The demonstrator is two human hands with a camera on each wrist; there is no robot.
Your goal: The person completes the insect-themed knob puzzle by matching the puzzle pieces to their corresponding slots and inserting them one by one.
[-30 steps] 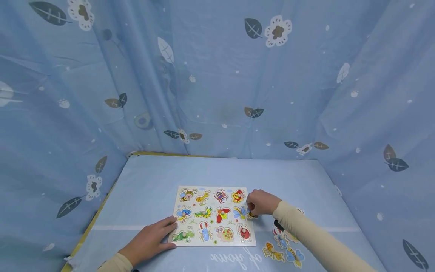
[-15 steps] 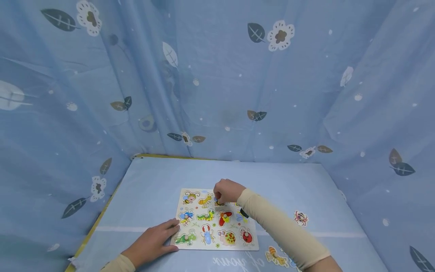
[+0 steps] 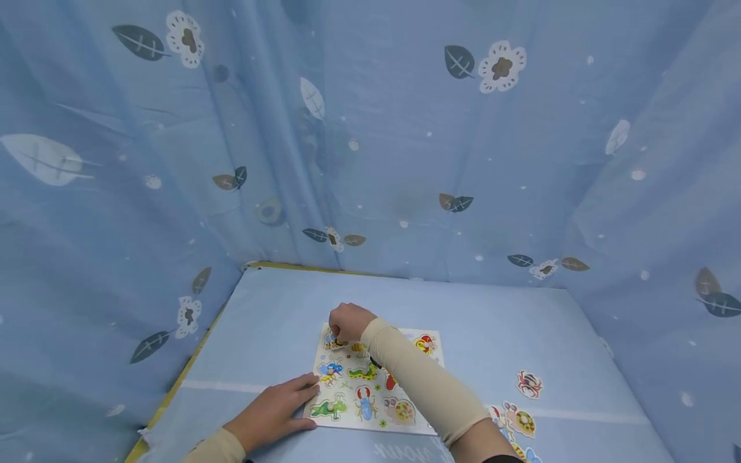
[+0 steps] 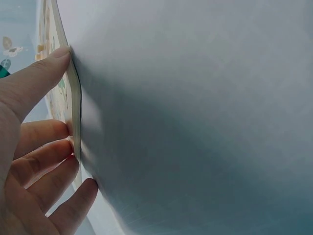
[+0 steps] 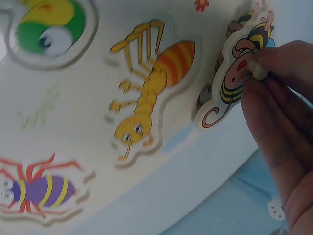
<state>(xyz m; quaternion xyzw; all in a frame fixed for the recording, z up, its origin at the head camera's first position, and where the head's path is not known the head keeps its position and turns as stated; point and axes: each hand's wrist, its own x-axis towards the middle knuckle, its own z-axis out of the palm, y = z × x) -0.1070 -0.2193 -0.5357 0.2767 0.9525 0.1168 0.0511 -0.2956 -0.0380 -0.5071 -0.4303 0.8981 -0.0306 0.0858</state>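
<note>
My right hand is over the far left corner of the puzzle board. Thumb and fingertips pinch the small round knob of a bee puzzle piece, which tilts over the matching bee picture. Beside it lie an ant picture and a purple spider picture, both without knobs. My left hand rests at the board's left side, its fingers fairly straight. In the left wrist view, the thumb and fingertips touch the board's edge.
Loose puzzle pieces lie right of the board: a red-legged bug piece, a snail piece and others partly behind the right sleeve. A blue patterned curtain surrounds the cloth-covered table.
My right hand has carried the bee piece from the board's right side leftward across it to the far left corner. The left hand stays at the board's edge. The head view has shifted slightly.
</note>
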